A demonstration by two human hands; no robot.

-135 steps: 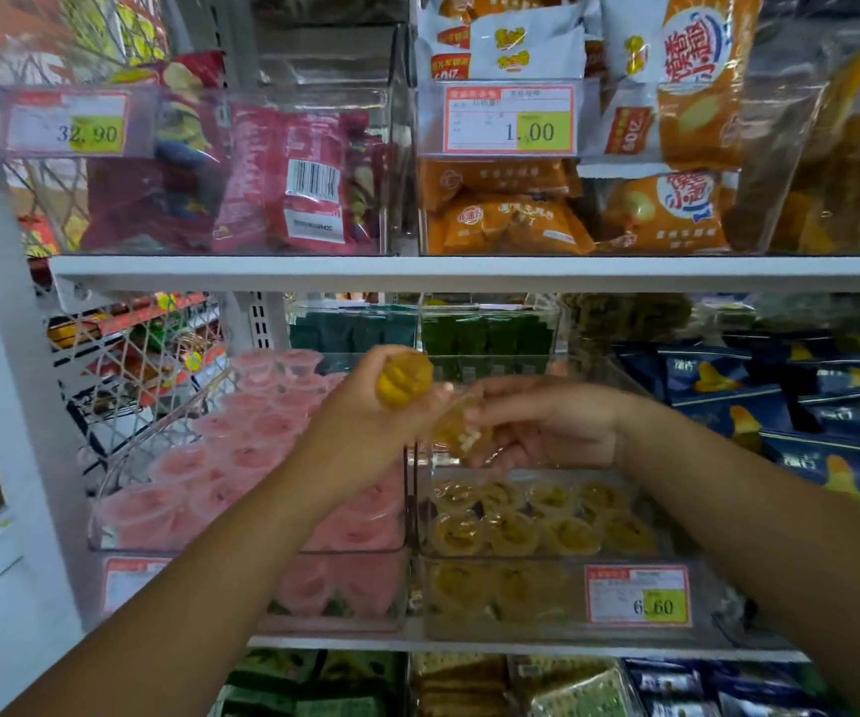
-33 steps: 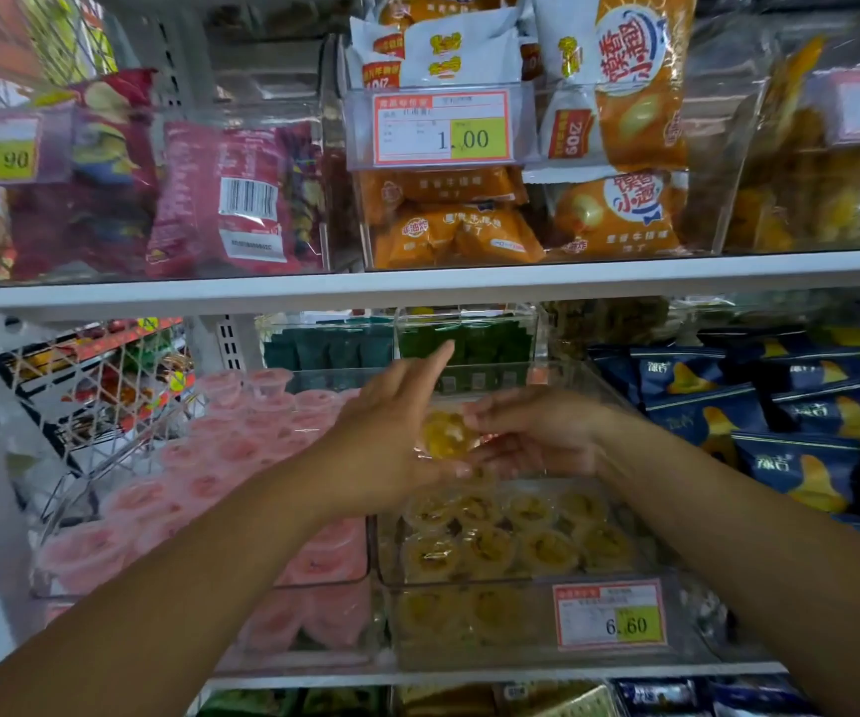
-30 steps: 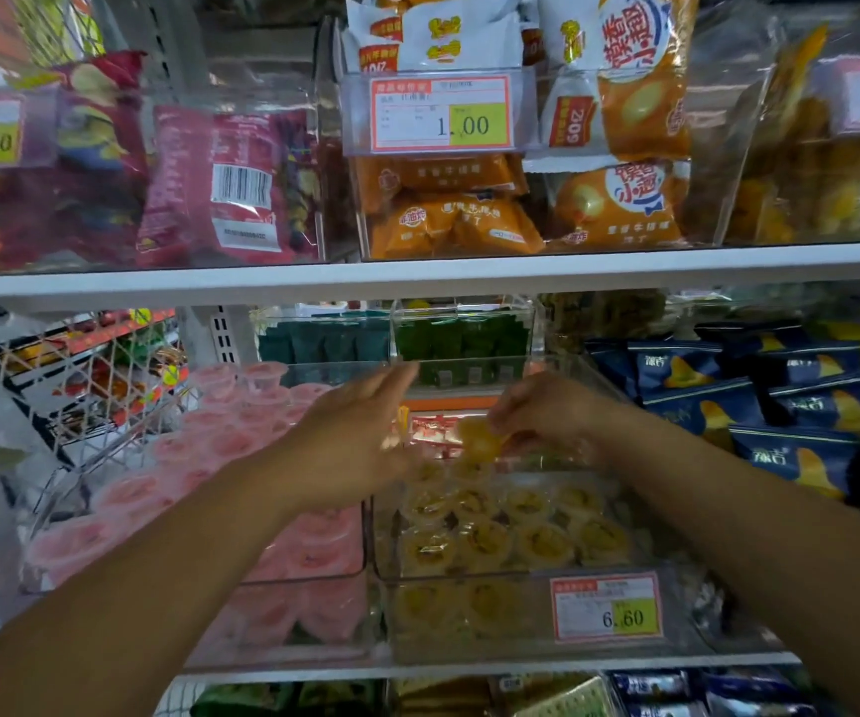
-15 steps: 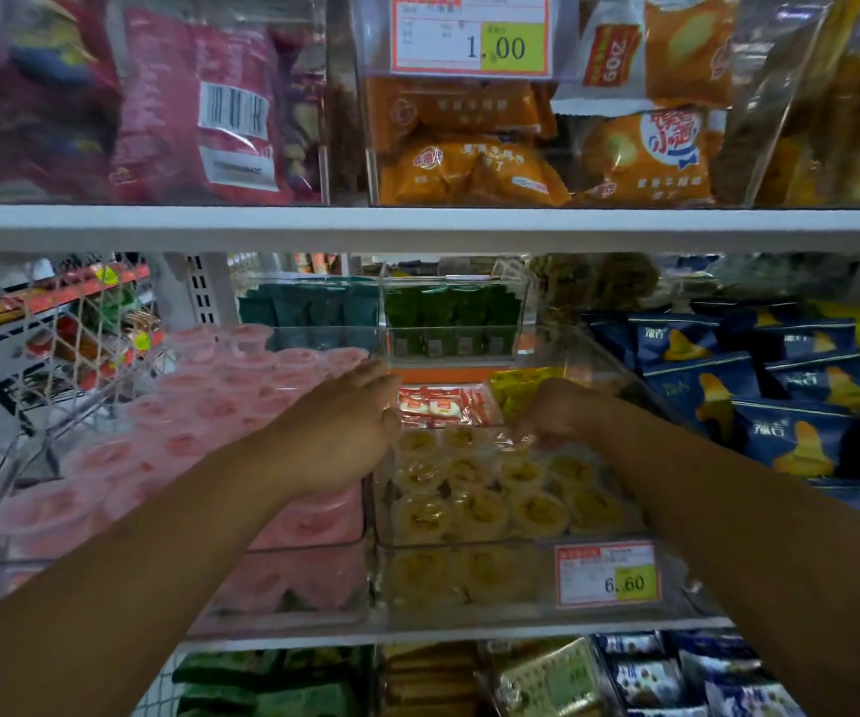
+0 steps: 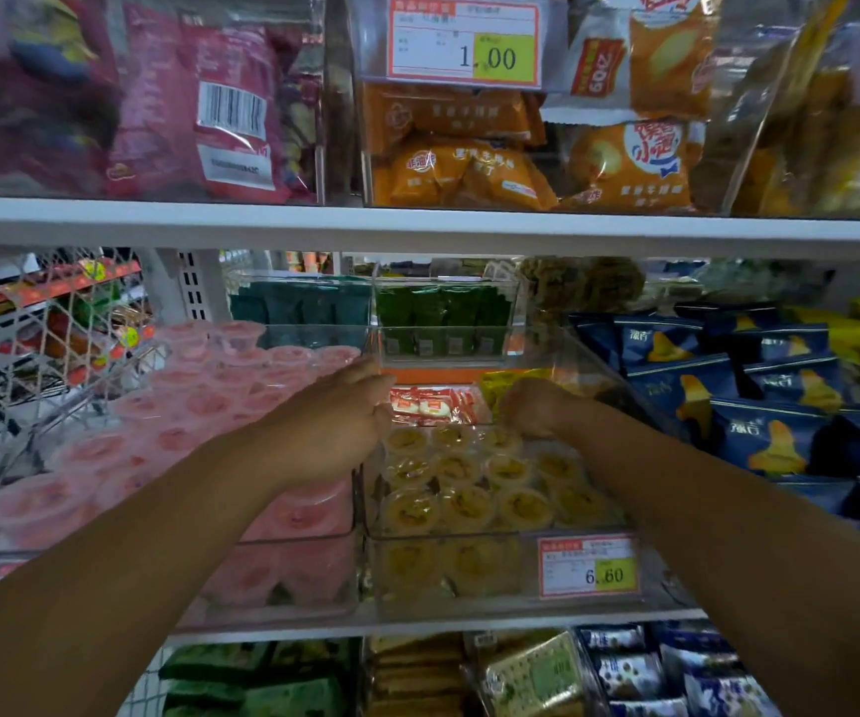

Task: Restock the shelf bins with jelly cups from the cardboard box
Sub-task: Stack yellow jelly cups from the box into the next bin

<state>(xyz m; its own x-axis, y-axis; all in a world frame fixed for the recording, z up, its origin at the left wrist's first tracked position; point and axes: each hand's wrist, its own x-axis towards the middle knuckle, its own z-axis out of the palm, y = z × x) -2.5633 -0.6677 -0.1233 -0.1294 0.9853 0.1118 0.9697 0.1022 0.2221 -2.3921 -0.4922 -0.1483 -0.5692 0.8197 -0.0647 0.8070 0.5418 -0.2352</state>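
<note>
Left hand (image 5: 334, 421) reaches forward palm-down, fingers relaxed, near the right hand (image 5: 534, 406), which curls downward (fingertips hidden).

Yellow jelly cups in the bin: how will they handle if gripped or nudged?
The yellow cups look small and squat, so probably light and unlikely to tip. Glossy film tops suggest slippery, puncture-prone lids. Packed tight in the bin, a nudged one would likely shove neighbours.

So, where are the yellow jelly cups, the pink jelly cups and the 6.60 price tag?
yellow jelly cups (image 5: 464, 507): head view, lid of a front cup.
pink jelly cups (image 5: 205, 403): head view, lid of a middle cup.
6.60 price tag (image 5: 589, 565): head view, middle of label.
</note>
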